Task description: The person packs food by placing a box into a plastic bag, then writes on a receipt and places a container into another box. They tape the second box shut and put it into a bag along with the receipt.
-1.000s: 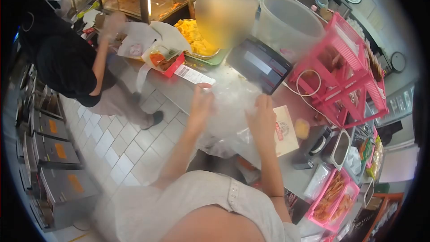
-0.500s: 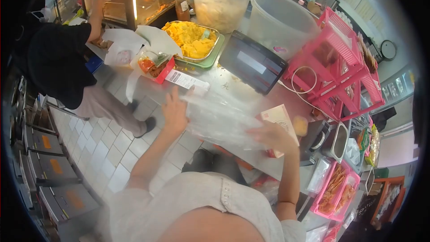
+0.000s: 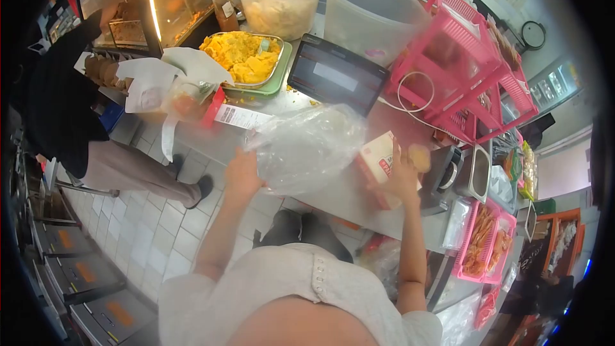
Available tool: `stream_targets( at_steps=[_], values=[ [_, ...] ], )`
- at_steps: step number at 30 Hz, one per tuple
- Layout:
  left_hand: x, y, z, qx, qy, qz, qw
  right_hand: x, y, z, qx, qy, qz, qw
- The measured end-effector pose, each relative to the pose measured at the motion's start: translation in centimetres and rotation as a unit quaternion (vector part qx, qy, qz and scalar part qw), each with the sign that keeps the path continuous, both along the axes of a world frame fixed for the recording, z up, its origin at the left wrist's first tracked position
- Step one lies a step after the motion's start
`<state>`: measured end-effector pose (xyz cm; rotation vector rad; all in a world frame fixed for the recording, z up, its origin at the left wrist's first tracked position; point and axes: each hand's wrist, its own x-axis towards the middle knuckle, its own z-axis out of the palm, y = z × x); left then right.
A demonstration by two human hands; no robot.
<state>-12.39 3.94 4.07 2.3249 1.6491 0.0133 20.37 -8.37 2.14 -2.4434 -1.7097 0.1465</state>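
My left hand (image 3: 243, 176) is closed on the near-left edge of a clear plastic bag (image 3: 307, 147), which is puffed up with air over the counter's front. To the right, my right hand (image 3: 402, 176) lies over a white and red cardboard box (image 3: 378, 157), its fingers spread across the top. Part of the box is hidden beneath the hand. Beyond the bag, a red food box (image 3: 213, 107) holds food under clear wrapping, and a printed receipt (image 3: 240, 116) lies against it.
A tray of yellow food (image 3: 243, 57) stands on a green board, beside a tablet screen (image 3: 336, 75). Two large plastic tubs (image 3: 278, 3) and pink baskets (image 3: 448, 57) line the back. A co-worker in dark clothing (image 3: 57, 112) stands left, near a lit display case.
The bag has opened out and puffed up, held now by my left hand alone. My right hand has left the bag and reached onto the box. The view has shifted slightly.
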Motion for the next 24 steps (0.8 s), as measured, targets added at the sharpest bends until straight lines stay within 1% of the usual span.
stream_targets(
  at_steps=[1, 3, 4, 5, 6, 8, 10, 11, 12, 13, 14, 15, 17, 18, 19, 20, 21, 24],
  values=[
    [0.5, -0.1, 0.7, -0.005, -0.01, 0.023, 1.0, -0.5, 0.2, 0.3, -0.003, -0.003, 0.004, 1.0],
    [1.0, -0.3, 0.8, -0.017, -0.018, 0.059, 0.998, -1.6, 0.5, 1.0, -0.022, 0.042, -0.093, 0.995],
    [1.0, -0.2, 0.6, -0.015, -0.019, 0.043, 0.999, -1.9, 0.1, 0.5, -0.028, 0.044, -0.082, 0.995],
    [1.0, 0.0, 0.4, -0.009, -0.022, 0.027, 0.999, -1.9, -0.8, -0.1, -0.008, 0.082, -0.04, 0.996],
    [1.0, 0.3, 0.2, -0.005, -0.024, 0.04, 0.999, -2.0, -1.3, -0.4, 0.014, 0.118, 0.003, 0.993],
    [1.3, 0.7, -0.3, -0.013, -0.036, 0.007, 0.999, -4.6, -3.0, 2.1, 0.015, 0.18, 0.058, 0.982],
    [1.8, 1.2, -0.8, -0.025, -0.024, 0.01, 0.999, -6.0, -4.8, 4.6, -0.001, 0.311, 0.083, 0.947],
    [2.2, 1.4, -1.4, -0.028, -0.018, 0.006, 0.999, -6.8, -4.9, 7.0, -0.003, 0.309, 0.087, 0.947],
    [2.6, 1.6, -1.9, -0.032, -0.011, 0.002, 0.999, -7.7, -5.1, 9.8, 0.01, 0.328, 0.13, 0.935],
    [3.0, 1.5, -2.8, 0.002, -0.044, -0.006, 0.999, -8.6, -5.5, 12.0, 0.022, 0.348, 0.169, 0.922],
    [3.5, 1.2, -3.3, 0.035, -0.075, -0.017, 0.996, -9.3, -5.5, 13.5, 0.023, 0.35, 0.164, 0.922],
    [4.4, 0.7, -2.6, 0.034, -0.074, -0.026, 0.996, -10.0, -5.0, 14.9, 0.055, 0.331, 0.202, 0.92],
    [6.1, -0.6, -0.7, -0.077, -0.118, -0.005, 0.99, -11.3, -2.9, 16.5, 0.122, 0.292, 0.28, 0.906],
    [6.6, -1.3, -0.7, -0.098, -0.143, -0.006, 0.985, -12.1, -1.2, 17.0, 0.156, 0.271, 0.324, 0.893],
    [7.0, -2.0, -1.1, -0.115, -0.159, -0.011, 0.98, -12.9, 0.3, 16.5, 0.173, 0.27, 0.327, 0.889],
    [7.0, -2.1, -1.8, -0.114, -0.19, -0.038, 0.974, -13.3, 1.8, 15.6, 0.204, 0.276, 0.346, 0.873],
    [6.5, -1.7, -2.8, -0.114, -0.226, -0.066, 0.965, -13.3, 2.9, 14.1, 0.192, 0.299, 0.338, 0.872],
    [5.5, 0.9, -6.1, -0.135, -0.331, -0.17, 0.919, -12.4, 4.5, 9.0, 0.193, 0.309, 0.322, 0.874]
  ],
)
